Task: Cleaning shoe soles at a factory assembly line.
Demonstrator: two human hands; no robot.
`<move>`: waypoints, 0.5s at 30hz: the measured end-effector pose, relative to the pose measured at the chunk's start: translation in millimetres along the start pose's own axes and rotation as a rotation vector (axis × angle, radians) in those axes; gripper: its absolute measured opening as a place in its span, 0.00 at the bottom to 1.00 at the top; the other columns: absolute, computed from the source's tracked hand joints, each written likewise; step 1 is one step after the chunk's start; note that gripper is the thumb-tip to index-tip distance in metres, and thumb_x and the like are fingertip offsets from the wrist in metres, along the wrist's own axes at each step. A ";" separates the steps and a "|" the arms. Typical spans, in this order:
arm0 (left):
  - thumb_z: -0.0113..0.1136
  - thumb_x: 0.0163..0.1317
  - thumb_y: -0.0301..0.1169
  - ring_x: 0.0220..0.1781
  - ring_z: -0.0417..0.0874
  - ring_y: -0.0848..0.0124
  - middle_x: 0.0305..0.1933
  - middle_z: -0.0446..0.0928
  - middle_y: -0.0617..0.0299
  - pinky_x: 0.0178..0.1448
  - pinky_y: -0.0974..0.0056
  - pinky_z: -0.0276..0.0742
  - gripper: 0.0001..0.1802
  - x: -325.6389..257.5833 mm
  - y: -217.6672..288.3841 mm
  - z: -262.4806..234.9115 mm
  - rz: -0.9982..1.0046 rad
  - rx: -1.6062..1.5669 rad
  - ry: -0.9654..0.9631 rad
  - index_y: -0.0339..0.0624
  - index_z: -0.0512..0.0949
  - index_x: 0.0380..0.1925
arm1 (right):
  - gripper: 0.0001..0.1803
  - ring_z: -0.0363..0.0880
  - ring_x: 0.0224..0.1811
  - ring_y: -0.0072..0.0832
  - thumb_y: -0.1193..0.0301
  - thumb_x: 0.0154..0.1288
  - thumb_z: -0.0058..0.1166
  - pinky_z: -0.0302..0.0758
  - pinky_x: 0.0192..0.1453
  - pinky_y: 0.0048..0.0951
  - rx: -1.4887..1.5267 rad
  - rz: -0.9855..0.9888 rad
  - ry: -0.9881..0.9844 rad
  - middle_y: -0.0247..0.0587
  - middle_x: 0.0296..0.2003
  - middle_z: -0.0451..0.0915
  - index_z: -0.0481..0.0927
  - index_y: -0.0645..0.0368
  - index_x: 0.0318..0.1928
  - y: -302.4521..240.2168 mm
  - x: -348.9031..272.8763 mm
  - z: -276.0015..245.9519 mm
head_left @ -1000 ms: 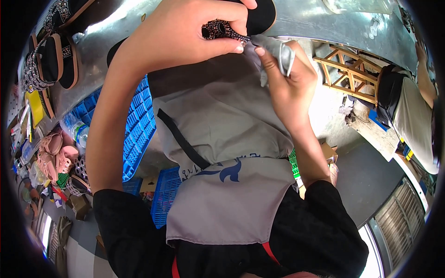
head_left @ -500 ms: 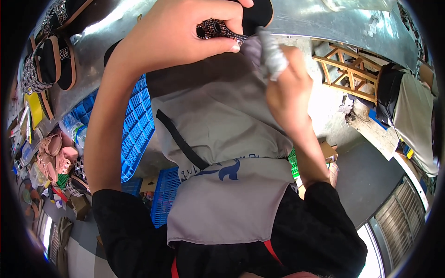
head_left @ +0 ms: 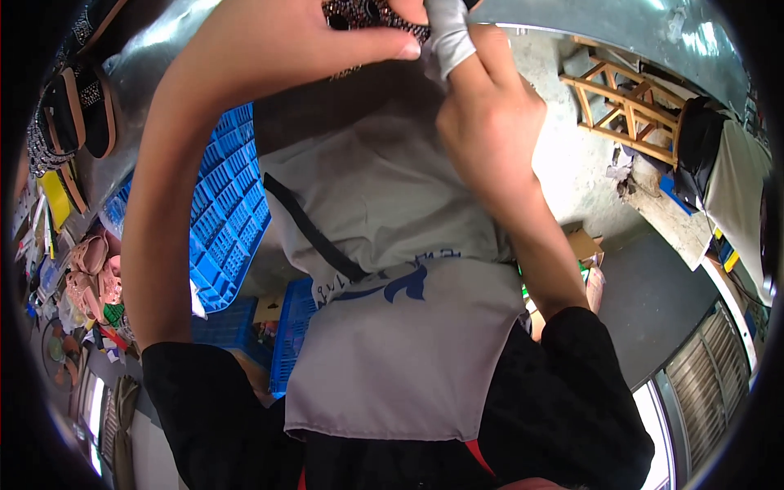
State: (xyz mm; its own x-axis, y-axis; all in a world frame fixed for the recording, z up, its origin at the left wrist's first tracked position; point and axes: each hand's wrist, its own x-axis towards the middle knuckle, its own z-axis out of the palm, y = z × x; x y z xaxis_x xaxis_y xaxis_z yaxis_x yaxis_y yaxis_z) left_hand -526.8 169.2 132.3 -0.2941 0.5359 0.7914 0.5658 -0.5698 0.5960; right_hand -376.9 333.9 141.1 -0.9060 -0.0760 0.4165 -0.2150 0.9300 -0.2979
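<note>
My left hand [head_left: 302,45] is raised at the top of the view and grips a dark sandal with a beaded, sparkly strap [head_left: 367,16]. My right hand [head_left: 486,114] sits just to its right, pinching a small white-grey cloth [head_left: 447,37] pressed against the sandal's strap. Both hands touch at the strap. Most of the sandal is cut off by the upper edge. Below the hands hangs my grey apron [head_left: 392,286] with a blue emblem.
Blue plastic crates [head_left: 229,220] stand at the left. More dark sandals [head_left: 77,114] line a metal surface at the upper left, pink ones [head_left: 86,269] lower down. A wooden stool frame [head_left: 625,102] and a person's dark and white clothing [head_left: 727,163] are at the right.
Both hands have risen toward the top edge. The right hand has brought the cloth from beside the sandal up against its beaded strap.
</note>
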 end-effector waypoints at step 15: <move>0.81 0.52 0.29 0.67 0.79 0.54 0.62 0.80 0.51 0.68 0.54 0.75 0.09 2.7 -3.8 -5.1 -0.082 -0.150 0.003 0.43 0.89 0.31 | 0.39 0.73 0.16 0.30 0.78 0.54 0.58 0.75 0.22 0.34 -0.032 -0.020 -0.065 0.31 0.35 0.75 0.80 0.49 0.71 5.4 -1.3 -10.3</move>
State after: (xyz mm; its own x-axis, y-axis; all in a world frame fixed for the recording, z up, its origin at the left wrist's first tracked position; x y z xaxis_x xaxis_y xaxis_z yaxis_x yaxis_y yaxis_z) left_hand -533.7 169.7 132.8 -0.3372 0.5823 0.7397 0.4186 -0.6111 0.6719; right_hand -373.1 342.7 147.8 -0.9235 -0.1165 0.3654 -0.2223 0.9390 -0.2623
